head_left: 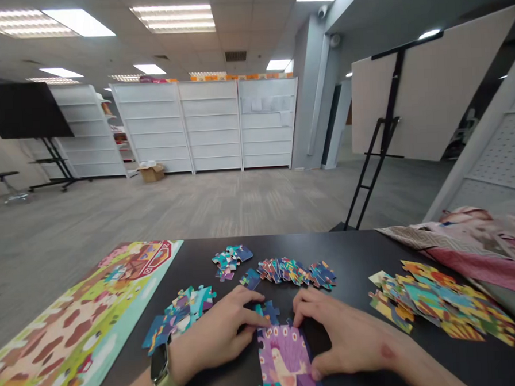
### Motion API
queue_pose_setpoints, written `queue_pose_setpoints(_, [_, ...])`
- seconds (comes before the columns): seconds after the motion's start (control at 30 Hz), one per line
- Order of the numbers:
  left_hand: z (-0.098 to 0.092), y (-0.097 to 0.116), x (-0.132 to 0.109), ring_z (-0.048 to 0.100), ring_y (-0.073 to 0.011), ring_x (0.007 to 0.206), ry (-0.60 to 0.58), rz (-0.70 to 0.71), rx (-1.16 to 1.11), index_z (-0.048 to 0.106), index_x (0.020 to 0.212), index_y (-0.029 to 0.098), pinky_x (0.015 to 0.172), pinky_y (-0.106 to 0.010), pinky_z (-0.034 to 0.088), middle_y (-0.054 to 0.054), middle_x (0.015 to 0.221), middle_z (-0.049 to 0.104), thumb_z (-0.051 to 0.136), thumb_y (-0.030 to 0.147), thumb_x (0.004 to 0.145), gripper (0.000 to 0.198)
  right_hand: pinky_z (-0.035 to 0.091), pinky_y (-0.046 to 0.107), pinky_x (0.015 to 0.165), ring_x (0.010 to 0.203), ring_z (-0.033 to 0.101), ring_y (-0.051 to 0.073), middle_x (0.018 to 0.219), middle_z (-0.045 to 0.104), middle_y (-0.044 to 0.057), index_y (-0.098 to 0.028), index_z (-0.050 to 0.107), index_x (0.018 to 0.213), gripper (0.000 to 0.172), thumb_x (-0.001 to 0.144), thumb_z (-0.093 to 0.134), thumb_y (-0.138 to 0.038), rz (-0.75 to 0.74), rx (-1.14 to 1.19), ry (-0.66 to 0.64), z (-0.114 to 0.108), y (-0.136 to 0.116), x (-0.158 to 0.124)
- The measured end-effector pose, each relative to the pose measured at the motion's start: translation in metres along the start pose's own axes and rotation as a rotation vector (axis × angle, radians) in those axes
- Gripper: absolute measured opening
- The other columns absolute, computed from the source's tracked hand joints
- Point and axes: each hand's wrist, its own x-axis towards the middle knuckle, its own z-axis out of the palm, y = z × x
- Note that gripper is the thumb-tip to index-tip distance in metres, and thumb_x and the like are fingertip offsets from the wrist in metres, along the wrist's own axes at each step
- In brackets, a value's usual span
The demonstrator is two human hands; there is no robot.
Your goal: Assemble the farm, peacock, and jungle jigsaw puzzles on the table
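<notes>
My left hand [217, 333], with a smartwatch [161, 371] on its wrist, lies flat on the black table [355, 251]. Its fingertips reach a blue jigsaw piece [268, 311]. My right hand [338, 333] curves around the right edge of an assembled jigsaw section [283, 358] showing a white bird on purple. Neither hand visibly grips anything. Loose pieces lie in a blue-teal heap [180, 315] beside my left hand, a small cluster [230, 262] and a multicoloured row [294, 273] farther out. A yellow-orange spread [440, 301] lies to the right.
A large printed farm-scene mat [83, 317] lies at the table's left. Patterned pink fabric [471, 245] covers the right corner. Past the far table edge are grey carpet, white shelving [206, 123], a black-framed easel board [429, 103] and a cardboard box [152, 173].
</notes>
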Motion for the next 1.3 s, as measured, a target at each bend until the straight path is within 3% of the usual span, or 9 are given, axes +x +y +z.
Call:
queue_pose_setpoints(0.2, [-0.001,-0.003,0.002,0.053,-0.0292,0.129,-0.005,0.036,0.109,0.073,0.12,0.038,0.112,-0.049,0.04,-0.004,0.14,0.06,0.058,0.009,0.091,0.044,0.045,0.038,0.094,0.11,0.056,0.027,0.118,0.057,0.004,-0.023,0.065,0.105,0.052,0.062,0.087,-0.041,0.008,0.002,-0.002,0.0,-0.001,0.002])
queue_pose_setpoints(0.43, [-0.001,-0.009,0.005,0.056,-0.0253,0.128,-0.011,0.031,-0.034,0.079,0.109,0.029,0.112,-0.038,0.04,-0.005,0.137,0.062,0.062,0.007,0.089,0.034,0.044,0.039,0.096,0.112,0.055,0.028,0.119,0.057,0.004,-0.022,0.066,0.106,0.052,0.062,0.088,-0.04,0.01,0.003,-0.016,0.0,0.0,0.003])
queue_pose_setpoints(0.67, [0.004,-0.011,0.002,0.053,-0.0192,0.128,0.092,0.002,-0.16,0.064,0.121,0.022,0.114,-0.033,0.039,-0.004,0.135,0.06,0.049,-0.007,0.08,0.053,0.044,0.039,0.096,0.111,0.055,0.027,0.119,0.056,0.005,-0.022,0.065,0.106,0.051,0.063,0.087,-0.04,0.008,0.005,-0.017,0.0,-0.001,0.002])
queue_pose_setpoints(0.97, [0.003,-0.014,0.001,0.055,-0.0221,0.122,0.094,0.031,-0.101,0.061,0.128,0.023,0.112,-0.036,0.041,-0.005,0.129,0.064,0.061,0.008,0.088,0.043,0.044,0.04,0.094,0.109,0.055,0.028,0.116,0.057,0.005,-0.022,0.065,0.104,0.054,0.06,0.089,-0.043,0.009,0.009,0.0,0.003,0.002,0.0])
queue_pose_setpoints(1.07, [0.009,-0.013,0.001,0.055,-0.0232,0.122,0.113,-0.03,-0.121,0.062,0.13,0.025,0.112,-0.038,0.04,-0.004,0.128,0.066,0.065,0.011,0.089,0.043,0.044,0.039,0.093,0.108,0.056,0.027,0.115,0.058,0.004,-0.022,0.065,0.104,0.054,0.061,0.089,-0.043,0.003,0.006,-0.002,0.003,0.001,0.001])
queue_pose_setpoints(1.3, [0.012,-0.005,0.005,0.054,-0.022,0.12,0.124,-0.148,-0.286,0.061,0.131,0.027,0.109,-0.037,0.041,-0.004,0.129,0.059,0.059,-0.003,0.076,0.063,0.044,0.038,0.092,0.108,0.055,0.027,0.115,0.057,0.004,-0.023,0.065,0.104,0.053,0.061,0.088,-0.043,-0.013,0.007,-0.011,0.002,0.0,0.003])
